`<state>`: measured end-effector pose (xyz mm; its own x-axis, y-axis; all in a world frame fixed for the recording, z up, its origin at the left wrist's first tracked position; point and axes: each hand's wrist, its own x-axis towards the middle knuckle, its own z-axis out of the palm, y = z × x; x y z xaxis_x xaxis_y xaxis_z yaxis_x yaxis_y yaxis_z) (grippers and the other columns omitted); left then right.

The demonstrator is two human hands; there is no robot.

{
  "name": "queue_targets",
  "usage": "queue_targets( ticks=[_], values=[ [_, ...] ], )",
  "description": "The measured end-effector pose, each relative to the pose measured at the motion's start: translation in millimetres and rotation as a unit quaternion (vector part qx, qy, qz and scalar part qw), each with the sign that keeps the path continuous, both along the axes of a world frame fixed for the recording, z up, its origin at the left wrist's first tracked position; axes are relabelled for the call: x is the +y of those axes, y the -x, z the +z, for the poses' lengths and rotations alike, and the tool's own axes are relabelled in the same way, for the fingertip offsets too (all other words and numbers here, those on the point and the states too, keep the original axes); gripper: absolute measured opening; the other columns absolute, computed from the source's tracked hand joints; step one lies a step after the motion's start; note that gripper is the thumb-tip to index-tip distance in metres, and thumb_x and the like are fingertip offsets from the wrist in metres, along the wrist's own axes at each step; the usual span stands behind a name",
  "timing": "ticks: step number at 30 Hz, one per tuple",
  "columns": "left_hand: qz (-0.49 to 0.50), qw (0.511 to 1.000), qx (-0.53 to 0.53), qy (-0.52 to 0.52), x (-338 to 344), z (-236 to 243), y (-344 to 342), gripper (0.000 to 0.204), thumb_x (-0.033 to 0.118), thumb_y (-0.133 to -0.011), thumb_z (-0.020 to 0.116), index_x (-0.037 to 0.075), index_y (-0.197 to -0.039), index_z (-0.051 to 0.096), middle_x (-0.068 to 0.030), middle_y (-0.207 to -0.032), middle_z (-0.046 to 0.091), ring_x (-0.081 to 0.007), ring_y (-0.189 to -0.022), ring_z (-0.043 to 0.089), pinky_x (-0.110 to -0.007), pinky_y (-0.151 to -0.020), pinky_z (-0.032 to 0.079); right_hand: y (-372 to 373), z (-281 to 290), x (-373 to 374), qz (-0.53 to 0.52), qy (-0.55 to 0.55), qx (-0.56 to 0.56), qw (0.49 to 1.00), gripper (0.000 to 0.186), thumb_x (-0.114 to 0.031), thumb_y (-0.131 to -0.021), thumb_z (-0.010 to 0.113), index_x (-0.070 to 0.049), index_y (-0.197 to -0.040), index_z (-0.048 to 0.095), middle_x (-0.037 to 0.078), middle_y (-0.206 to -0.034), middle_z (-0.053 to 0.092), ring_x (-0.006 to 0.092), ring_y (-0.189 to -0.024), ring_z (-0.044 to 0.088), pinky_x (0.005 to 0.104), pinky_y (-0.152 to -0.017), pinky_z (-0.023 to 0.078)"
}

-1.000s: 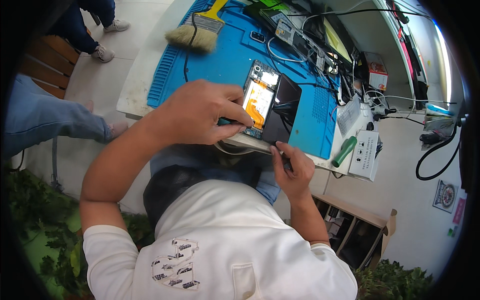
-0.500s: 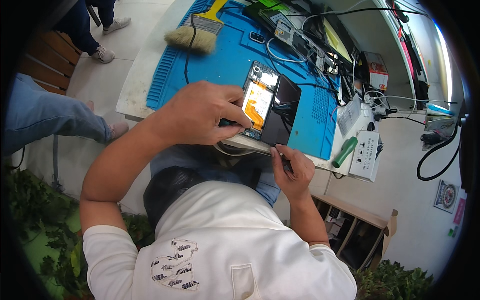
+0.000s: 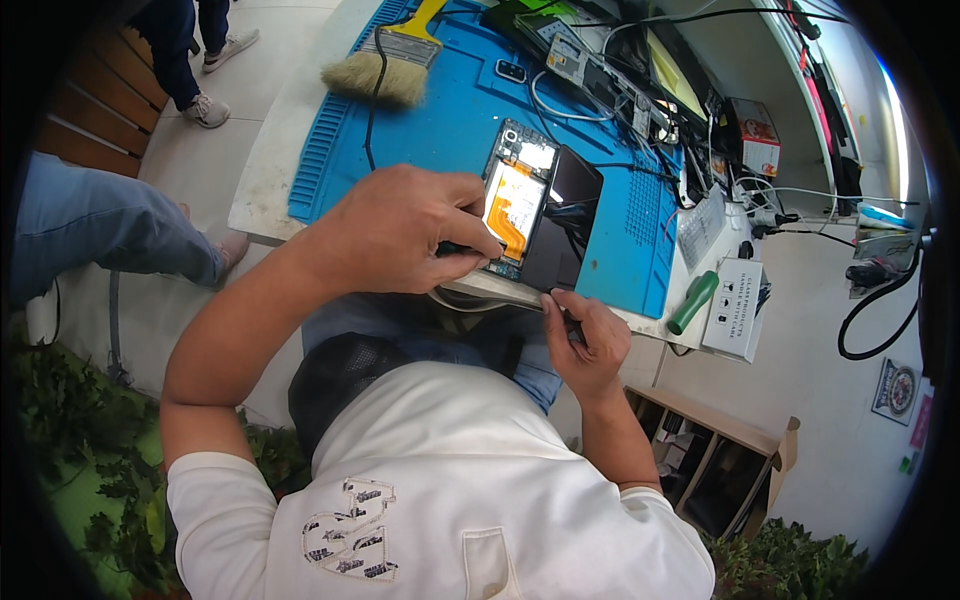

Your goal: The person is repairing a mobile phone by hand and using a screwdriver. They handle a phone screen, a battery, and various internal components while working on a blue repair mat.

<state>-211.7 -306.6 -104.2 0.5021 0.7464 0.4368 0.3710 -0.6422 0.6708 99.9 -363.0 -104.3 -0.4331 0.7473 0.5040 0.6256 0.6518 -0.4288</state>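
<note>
An opened phone (image 3: 512, 205) lies near the blue mat's front edge, its orange flex cable and silver interior exposed. Beside it on the right is a dark, glossy screen panel (image 3: 556, 255) with black flex cables across it. My left hand (image 3: 420, 225) is over the phone's lower left, thumb and forefinger pinched on a small dark item, mostly hidden by the fingers, at the lower interior. My right hand (image 3: 585, 340) is closed at the desk's front edge, thumb and forefinger pinching the screen panel's near corner.
A yellow-handled brush (image 3: 390, 75) with a black cable across it rests on the blue mat (image 3: 620, 280). Tangled cables and phone parts (image 3: 590, 80) crowd the back right. A green-handled tool (image 3: 693, 303) lies beside a white box (image 3: 730, 310). Other people's legs (image 3: 115, 215) are at the left.
Both hands hold nearly the same positions and grips. The view has shifted very slightly, with the desk appearing a little lower and further left at its far side.
</note>
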Motion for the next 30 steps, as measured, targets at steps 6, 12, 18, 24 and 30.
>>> queue_targets(
  ticks=[6, 12, 18, 24, 30],
  values=[
    [0.001, 1.0, 0.003, -0.007, 0.1, -0.1, -1.0, 0.024, 0.013, -0.083, 0.093, 0.02, -0.105, 0.091, -0.0053, -0.096, 0.074, -0.0254, -0.08, 0.075, -0.039, -0.066, 0.057, 0.4, -0.4, -0.2, -0.003, 0.004, 0.004, 1.0, 0.021, 0.008, -0.088, 0.091, 0.001, -0.103, 0.078, 0.009, -0.08, 0.076, 0.0175, -0.057, 0.067, 0.0289, -0.053, 0.05],
    [0.006, 1.0, 0.004, -0.001, 1.1, -1.0, -1.2, 0.024, 0.012, -0.083, 0.093, 0.019, -0.105, 0.091, -0.0057, -0.098, 0.076, -0.0259, -0.081, 0.076, -0.038, -0.066, 0.058, 0.0, -2.2, 0.4, 0.001, -0.002, 0.01, 1.0, 0.02, 0.008, -0.088, 0.091, 0.001, -0.102, 0.078, 0.009, -0.079, 0.076, 0.0174, -0.056, 0.066, 0.029, -0.052, 0.049],
    [0.009, 1.0, 0.005, 0.004, 0.8, 0.6, -1.9, 0.026, 0.01, -0.082, 0.093, 0.018, -0.106, 0.091, -0.0054, -0.097, 0.076, -0.0259, -0.08, 0.076, -0.038, -0.066, 0.059, 0.1, -1.4, 1.1, 0.002, 0.001, 0.011, 1.0, 0.02, 0.008, -0.089, 0.091, 0.0, -0.103, 0.078, 0.009, -0.077, 0.075, 0.0176, -0.056, 0.066, 0.0294, -0.052, 0.049],
    [0.015, 1.0, 0.009, 0.005, -0.1, 1.0, -2.0, 0.027, 0.009, -0.082, 0.093, 0.017, -0.107, 0.091, -0.0053, -0.098, 0.076, -0.0251, -0.081, 0.076, -0.038, -0.067, 0.06, -0.9, -2.8, 0.5, 0.002, 0.004, 0.014, 1.0, 0.021, 0.007, -0.089, 0.091, 0.0, -0.104, 0.078, 0.009, -0.077, 0.074, 0.0176, -0.056, 0.066, 0.0298, -0.052, 0.049],
    [0.019, 1.0, 0.015, 0.013, 0.3, 0.7, -3.0, 0.026, 0.009, -0.083, 0.093, 0.016, -0.107, 0.091, -0.0055, -0.1, 0.077, -0.0254, -0.083, 0.078, -0.038, -0.068, 0.061, -0.5, -1.4, 0.5, 0.002, 0.0, 0.009, 1.0, 0.021, 0.008, -0.089, 0.091, 0.0, -0.104, 0.078, 0.009, -0.077, 0.075, 0.0178, -0.057, 0.067, 0.0298, -0.052, 0.05]
  ],
)
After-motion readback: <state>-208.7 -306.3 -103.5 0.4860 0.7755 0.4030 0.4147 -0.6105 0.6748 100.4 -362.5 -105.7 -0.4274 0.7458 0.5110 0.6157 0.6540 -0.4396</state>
